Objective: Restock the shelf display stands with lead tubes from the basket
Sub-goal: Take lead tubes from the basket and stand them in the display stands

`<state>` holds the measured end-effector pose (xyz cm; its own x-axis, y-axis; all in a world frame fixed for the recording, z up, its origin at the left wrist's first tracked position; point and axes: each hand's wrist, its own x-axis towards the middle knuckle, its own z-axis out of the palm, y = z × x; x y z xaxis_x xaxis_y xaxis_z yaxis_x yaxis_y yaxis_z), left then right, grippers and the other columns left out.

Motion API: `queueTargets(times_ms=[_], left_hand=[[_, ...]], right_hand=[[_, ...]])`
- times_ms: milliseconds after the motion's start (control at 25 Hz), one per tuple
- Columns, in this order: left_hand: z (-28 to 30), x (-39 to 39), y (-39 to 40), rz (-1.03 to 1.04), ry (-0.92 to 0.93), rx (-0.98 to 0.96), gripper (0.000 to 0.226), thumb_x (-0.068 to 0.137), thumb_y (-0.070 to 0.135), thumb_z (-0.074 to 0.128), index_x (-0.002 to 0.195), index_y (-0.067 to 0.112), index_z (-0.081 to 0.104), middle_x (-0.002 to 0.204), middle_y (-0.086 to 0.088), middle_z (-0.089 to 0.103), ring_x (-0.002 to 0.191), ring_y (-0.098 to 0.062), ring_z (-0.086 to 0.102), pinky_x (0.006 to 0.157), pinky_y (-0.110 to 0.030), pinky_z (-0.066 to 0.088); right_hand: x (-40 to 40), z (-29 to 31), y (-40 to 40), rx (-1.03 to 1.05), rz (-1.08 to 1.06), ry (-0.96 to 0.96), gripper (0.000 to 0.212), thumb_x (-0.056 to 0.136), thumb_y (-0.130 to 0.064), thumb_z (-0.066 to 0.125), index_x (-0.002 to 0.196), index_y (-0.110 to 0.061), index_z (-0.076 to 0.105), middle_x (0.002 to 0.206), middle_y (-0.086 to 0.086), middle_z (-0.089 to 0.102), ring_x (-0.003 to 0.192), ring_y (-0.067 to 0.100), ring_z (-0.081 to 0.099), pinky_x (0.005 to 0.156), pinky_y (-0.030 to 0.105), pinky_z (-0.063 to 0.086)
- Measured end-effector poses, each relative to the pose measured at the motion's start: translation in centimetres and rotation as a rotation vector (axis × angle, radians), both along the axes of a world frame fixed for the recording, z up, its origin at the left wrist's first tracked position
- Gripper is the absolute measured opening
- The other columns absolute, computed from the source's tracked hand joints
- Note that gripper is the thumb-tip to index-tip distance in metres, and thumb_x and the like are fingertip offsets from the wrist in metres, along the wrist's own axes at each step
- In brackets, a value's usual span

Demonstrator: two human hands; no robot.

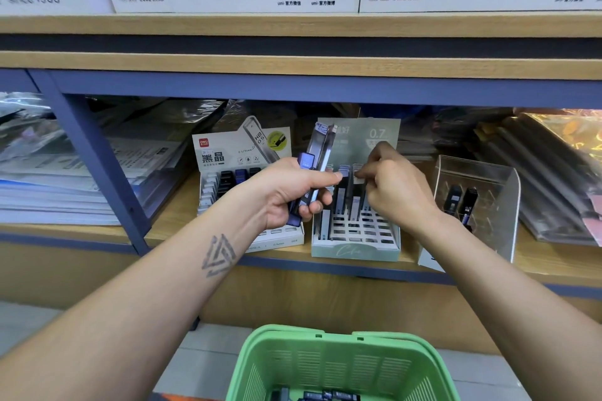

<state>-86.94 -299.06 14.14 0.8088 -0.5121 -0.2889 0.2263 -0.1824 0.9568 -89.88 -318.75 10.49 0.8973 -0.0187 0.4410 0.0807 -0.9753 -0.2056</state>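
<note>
Left hand (286,195) grips a bundle of lead tubes (317,166); right hand (387,185) pinches one tube (358,172) into the green stand (355,251) (shelf level).

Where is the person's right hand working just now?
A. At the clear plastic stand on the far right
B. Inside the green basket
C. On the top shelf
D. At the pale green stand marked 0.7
D: the right hand pinches a tube at the pale green stand, above its slots.

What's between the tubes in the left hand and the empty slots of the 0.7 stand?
Nothing visible blocks them. The left hand holds the lead tubes just left of the mint stand; its front slots lie open. The right hand works only at the back row.
</note>
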Motion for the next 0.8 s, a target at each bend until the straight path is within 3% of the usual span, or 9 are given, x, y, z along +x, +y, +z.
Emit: queueTargets(times_ms=[80, 120, 160, 240, 320, 400, 520, 680, 800], left_hand=[[0.0, -0.1, 0.1, -0.023, -0.005, 0.009, 0.012, 0.09, 0.018, 0.073, 0.09, 0.013, 0.062, 0.063, -0.008, 0.059, 0.047, -0.014, 0.043, 0.037, -0.017, 0.027], [0.1, -0.3, 0.1, -0.046, -0.004, 0.01, 0.011, 0.091, 0.016, 0.072, 0.092, 0.013, 0.062, 0.063, -0.008, 0.058, 0.045, -0.013, 0.043, 0.036, -0.016, 0.027], [0.1, -0.5, 0.1, -0.076, -0.002, 0.012, 0.009, 0.092, 0.014, 0.07, 0.093, 0.012, 0.061, 0.062, -0.009, 0.058, 0.043, -0.013, 0.043, 0.035, -0.016, 0.027], [0.3, -1.0, 0.0, -0.145, 0.002, 0.023, 0.008, 0.093, 0.012, 0.068, 0.096, 0.009, 0.061, 0.065, -0.011, 0.059, 0.042, -0.013, 0.044, 0.034, -0.016, 0.027], [0.5, -1.3, -0.1, -0.184, 0.019, 0.035, 0.011, 0.095, 0.012, 0.067, 0.101, 0.006, 0.062, 0.072, -0.015, 0.065, 0.044, -0.014, 0.047, 0.033, -0.016, 0.029], [0.7, -1.4, 0.0, -0.187, 0.042, 0.042, 0.02, 0.096, 0.014, 0.066, 0.111, 0.002, 0.062, 0.084, -0.02, 0.071, 0.049, -0.018, 0.056, 0.032, -0.017, 0.032], [0.8, -1.3, 0.2, -0.163, 0.065, 0.04, 0.029, 0.097, 0.018, 0.064, 0.119, -0.001, 0.06, 0.101, -0.025, 0.073, 0.063, -0.027, 0.071, 0.032, -0.017, 0.035], [0.8, -1.3, 0.1, -0.141, 0.032, 0.064, 0.015, 0.097, 0.018, 0.065, 0.105, 0.005, 0.063, 0.095, -0.024, 0.073, 0.063, -0.029, 0.072, 0.033, -0.017, 0.034], [0.9, -1.5, -0.1, -0.162, 0.05, 0.077, 0.02, 0.099, 0.022, 0.062, 0.111, 0.006, 0.061, 0.099, -0.024, 0.074, 0.06, -0.028, 0.073, 0.034, -0.017, 0.035]], right_hand=[[-0.1, 0.7, 0.1, 0.09, 0.026, 0.021, 0.036, 0.092, -0.004, 0.056, 0.12, -0.017, 0.073, 0.113, 0.0, 0.059, 0.099, 0.025, 0.062, 0.079, 0.033, 0.052], [-0.1, 1.2, 0.2, 0.253, 0.059, 0.014, 0.037, 0.094, -0.005, 0.056, 0.126, -0.018, 0.07, 0.115, -0.001, 0.063, 0.097, 0.02, 0.063, 0.078, 0.026, 0.051], [-0.2, 1.7, 0.3, 0.511, 0.119, 0.024, 0.037, 0.096, -0.007, 0.057, 0.13, -0.019, 0.065, 0.116, -0.001, 0.067, 0.094, 0.016, 0.065, 0.074, 0.02, 0.05], [-0.7, 2.7, 0.8, 1.057, 0.31, 0.083, 0.037, 0.097, -0.005, 0.061, 0.132, -0.016, 0.062, 0.114, 0.006, 0.073, 0.089, 0.017, 0.07, 0.067, 0.021, 0.051], [-0.9, 2.9, 0.9, 1.305, 0.417, 0.103, 0.031, 0.094, 0.0, 0.065, 0.124, -0.006, 0.065, 0.107, 0.016, 0.075, 0.083, 0.023, 0.07, 0.063, 0.025, 0.052], [-1.1, 2.8, 0.6, 1.389, 0.409, 0.085, 0.028, 0.089, 0.002, 0.07, 0.116, 0.003, 0.066, 0.095, 0.02, 0.073, 0.074, 0.021, 0.068, 0.061, 0.024, 0.051], [-1.3, 2.9, -0.2, 1.426, 0.302, 0.055, 0.029, 0.084, -0.001, 0.075, 0.111, 0.007, 0.066, 0.079, 0.014, 0.072, 0.063, 0.016, 0.065, 0.057, 0.023, 0.053], [-1.7, 2.9, -0.9, 1.484, 0.288, 0.09, 0.022, 0.088, 0.001, 0.07, 0.108, 0.01, 0.066, 0.081, 0.018, 0.073, 0.065, 0.019, 0.069, 0.059, 0.021, 0.057], [-2.2, 3.3, -1.3, 1.454, 0.257, 0.085, 0.014, 0.089, 0.001, 0.069, 0.102, 0.006, 0.068, 0.078, 0.017, 0.073, 0.066, 0.02, 0.069, 0.06, 0.021, 0.058]])
